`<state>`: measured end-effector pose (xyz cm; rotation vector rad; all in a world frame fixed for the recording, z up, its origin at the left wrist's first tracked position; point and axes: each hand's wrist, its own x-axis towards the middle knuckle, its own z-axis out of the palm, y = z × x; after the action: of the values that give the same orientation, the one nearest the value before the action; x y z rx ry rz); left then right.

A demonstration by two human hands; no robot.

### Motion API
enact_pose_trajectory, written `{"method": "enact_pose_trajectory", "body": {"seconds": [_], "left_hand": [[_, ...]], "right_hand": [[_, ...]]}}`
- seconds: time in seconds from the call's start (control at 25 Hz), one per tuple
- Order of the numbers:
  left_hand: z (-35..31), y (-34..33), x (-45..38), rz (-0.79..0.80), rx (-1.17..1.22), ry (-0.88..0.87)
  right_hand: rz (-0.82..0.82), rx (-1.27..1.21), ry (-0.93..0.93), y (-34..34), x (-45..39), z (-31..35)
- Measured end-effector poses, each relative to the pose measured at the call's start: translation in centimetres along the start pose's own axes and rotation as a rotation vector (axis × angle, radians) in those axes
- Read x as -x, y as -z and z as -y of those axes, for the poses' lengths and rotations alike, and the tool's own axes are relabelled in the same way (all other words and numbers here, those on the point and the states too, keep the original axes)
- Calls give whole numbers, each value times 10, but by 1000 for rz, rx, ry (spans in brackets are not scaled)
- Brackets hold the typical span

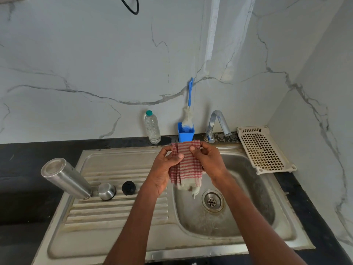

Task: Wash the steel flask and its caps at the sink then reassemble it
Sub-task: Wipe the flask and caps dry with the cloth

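The steel flask point(65, 177) stands upside down on the ribbed drainboard point(114, 213) at the left, mouth down. Beside it sit a steel cap point(107, 191), dome up, and a black inner cap point(129, 187). Over the middle of the sink, my left hand point(166, 167) and my right hand point(209, 161) both pinch the top edge of a red-and-white striped cloth point(188, 165), which hangs down with a frayed white end above the basin point(254, 197).
A chrome tap point(217, 123) stands behind the basin; no water shows at its spout. A blue holder point(185, 133) with a bottle brush and a plastic water bottle point(152, 127) stand at the wall. A cream slotted tray point(262, 148) lies at the right. The drain point(212, 201) is open.
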<state>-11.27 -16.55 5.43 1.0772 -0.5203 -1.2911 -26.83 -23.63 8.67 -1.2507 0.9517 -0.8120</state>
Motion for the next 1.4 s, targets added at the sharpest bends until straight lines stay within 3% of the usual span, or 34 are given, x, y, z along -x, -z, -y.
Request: {"method": "enact_pose_trajectory", "body": {"seconds": [0.08,0.28,0.4,0.52,0.64,0.76,0.84,0.92,1.04,1.24,1.32,1.4], "left_hand": [[-1,-2,-7,6,2,13],[13,-1,-7,93,-174,68],[11,0,-7,20,-45,64],[12,2,-6,-68,-71,91],[18,9,1,-97,-107,155],[20,8,9,-101,-245,106],[20,5,10,-164,-321,-87],[16,2,12,-194,-329,-237],[10,5,14,-221,-359,-307],[6,3,8,-293,-421,-190],[4,4,6,-334,-410,-78],[4,12,8,-270,-379,16]], "right_hand": [[-78,-82,10,-2,-5,3],[-76,-66,-64,0,-15,3],[-53,-12,-264,9,-15,-8],[111,-79,-553,13,-6,-26],[168,-223,-610,18,-2,-35],[144,-191,-507,15,0,-41],[48,-148,-219,16,-1,-43],[103,-128,48,19,-2,-40],[222,-116,204,24,-6,-32],[199,-3,277,21,-12,-20],[211,24,221,22,-14,-21],[235,2,85,21,-15,-22]]}}
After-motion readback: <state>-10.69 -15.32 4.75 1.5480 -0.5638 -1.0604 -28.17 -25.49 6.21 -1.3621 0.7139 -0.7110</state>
